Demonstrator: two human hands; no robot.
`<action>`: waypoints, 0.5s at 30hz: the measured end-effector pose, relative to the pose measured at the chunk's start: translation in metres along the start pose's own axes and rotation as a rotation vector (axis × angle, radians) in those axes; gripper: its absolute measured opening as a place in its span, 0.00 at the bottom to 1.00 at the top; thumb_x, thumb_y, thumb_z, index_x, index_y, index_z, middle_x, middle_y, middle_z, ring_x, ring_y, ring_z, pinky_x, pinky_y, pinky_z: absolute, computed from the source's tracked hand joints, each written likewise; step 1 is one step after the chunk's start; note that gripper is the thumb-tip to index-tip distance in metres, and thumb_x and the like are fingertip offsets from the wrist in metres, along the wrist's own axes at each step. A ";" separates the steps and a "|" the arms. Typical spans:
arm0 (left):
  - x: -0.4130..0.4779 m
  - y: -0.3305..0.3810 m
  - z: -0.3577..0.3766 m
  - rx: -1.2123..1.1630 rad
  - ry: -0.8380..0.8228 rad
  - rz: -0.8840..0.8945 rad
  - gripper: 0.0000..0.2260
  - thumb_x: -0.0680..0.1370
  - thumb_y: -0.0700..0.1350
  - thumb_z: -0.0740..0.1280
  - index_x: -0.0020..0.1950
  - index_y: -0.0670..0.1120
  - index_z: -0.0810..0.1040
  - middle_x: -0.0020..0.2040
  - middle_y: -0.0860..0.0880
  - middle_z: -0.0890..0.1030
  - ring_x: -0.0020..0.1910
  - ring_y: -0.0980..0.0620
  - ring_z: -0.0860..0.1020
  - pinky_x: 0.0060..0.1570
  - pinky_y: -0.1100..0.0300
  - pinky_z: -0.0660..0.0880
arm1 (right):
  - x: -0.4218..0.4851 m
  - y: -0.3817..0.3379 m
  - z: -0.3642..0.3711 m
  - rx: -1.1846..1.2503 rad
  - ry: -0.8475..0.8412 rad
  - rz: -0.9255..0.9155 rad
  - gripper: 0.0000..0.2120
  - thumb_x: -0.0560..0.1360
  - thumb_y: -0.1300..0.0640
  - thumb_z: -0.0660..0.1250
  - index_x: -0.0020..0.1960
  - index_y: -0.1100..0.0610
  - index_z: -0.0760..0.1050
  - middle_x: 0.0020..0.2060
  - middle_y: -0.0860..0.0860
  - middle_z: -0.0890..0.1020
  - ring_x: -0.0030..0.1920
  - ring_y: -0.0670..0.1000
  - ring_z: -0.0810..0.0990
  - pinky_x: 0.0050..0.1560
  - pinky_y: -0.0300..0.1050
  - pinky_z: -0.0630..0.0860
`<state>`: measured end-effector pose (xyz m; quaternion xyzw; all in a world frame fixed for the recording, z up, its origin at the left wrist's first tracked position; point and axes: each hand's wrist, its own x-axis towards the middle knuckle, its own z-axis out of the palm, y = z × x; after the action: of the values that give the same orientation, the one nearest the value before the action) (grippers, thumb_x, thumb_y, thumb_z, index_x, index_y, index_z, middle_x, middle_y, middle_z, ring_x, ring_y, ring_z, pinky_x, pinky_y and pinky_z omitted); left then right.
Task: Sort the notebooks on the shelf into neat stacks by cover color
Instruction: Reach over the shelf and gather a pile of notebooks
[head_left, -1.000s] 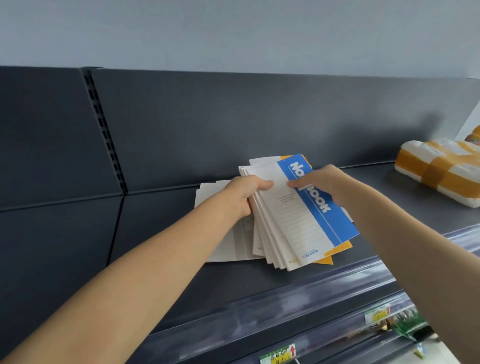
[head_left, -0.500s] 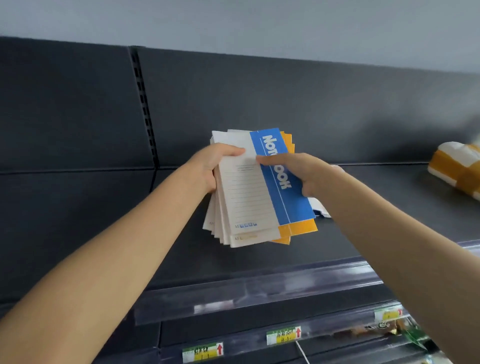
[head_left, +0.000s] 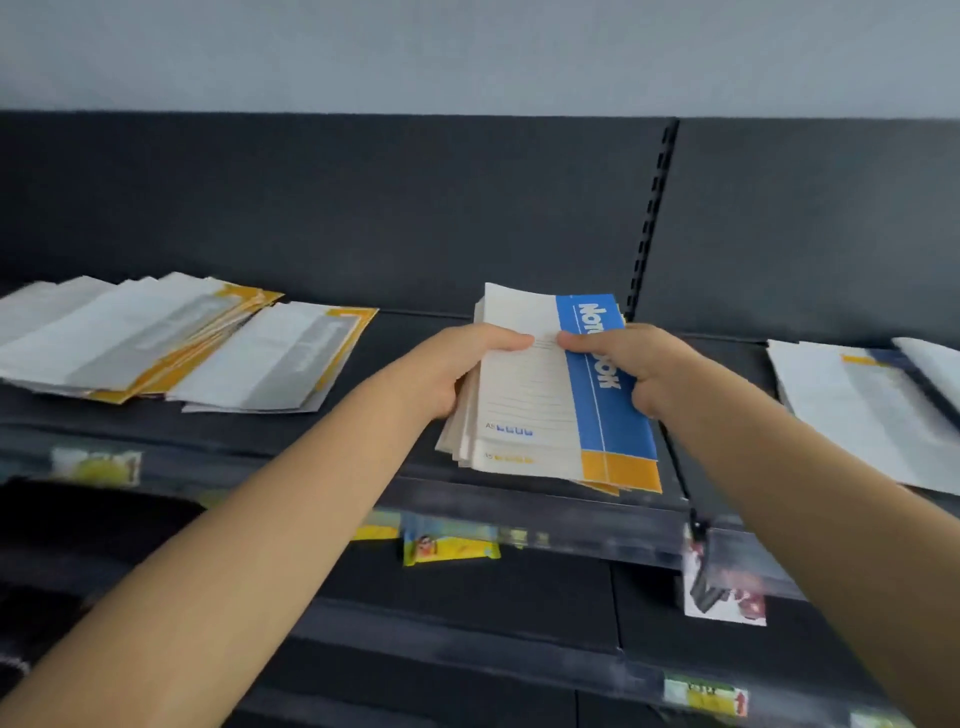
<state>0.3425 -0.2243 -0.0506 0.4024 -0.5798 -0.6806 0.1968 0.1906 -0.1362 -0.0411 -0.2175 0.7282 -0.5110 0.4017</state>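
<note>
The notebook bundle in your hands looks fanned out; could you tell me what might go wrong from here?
1. Both the left hand and right hand grip the notebook bundle near its upper part, and its lower edges splay, so loose ones might slip out past the shelf front.
2. A blue notebook tops yellow-edged ones; setting them down together would probably mix colours.
3. The yellow pile at left is splayed and could slide if nudged.
</note>
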 end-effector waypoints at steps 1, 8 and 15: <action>-0.007 -0.002 -0.023 0.034 0.008 0.010 0.13 0.74 0.43 0.73 0.58 0.44 0.81 0.49 0.44 0.86 0.48 0.45 0.85 0.44 0.53 0.81 | -0.003 -0.002 0.024 0.008 -0.009 0.008 0.24 0.62 0.54 0.81 0.54 0.59 0.76 0.46 0.55 0.84 0.41 0.54 0.83 0.39 0.49 0.79; -0.035 -0.003 -0.162 0.139 0.075 0.124 0.10 0.77 0.43 0.71 0.57 0.45 0.80 0.51 0.45 0.85 0.47 0.47 0.85 0.46 0.54 0.81 | -0.019 -0.024 0.162 0.024 -0.015 0.023 0.22 0.65 0.53 0.79 0.53 0.58 0.74 0.47 0.55 0.84 0.45 0.56 0.84 0.47 0.54 0.81; -0.024 0.001 -0.249 0.204 0.164 0.129 0.11 0.75 0.48 0.72 0.56 0.49 0.79 0.50 0.48 0.85 0.46 0.48 0.85 0.50 0.49 0.81 | -0.007 -0.052 0.247 -0.047 -0.019 0.032 0.23 0.65 0.51 0.79 0.54 0.57 0.72 0.46 0.54 0.84 0.43 0.56 0.84 0.46 0.54 0.81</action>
<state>0.5500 -0.3635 -0.0430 0.4363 -0.6526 -0.5690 0.2449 0.3886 -0.2919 -0.0289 -0.2198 0.7395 -0.4852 0.4115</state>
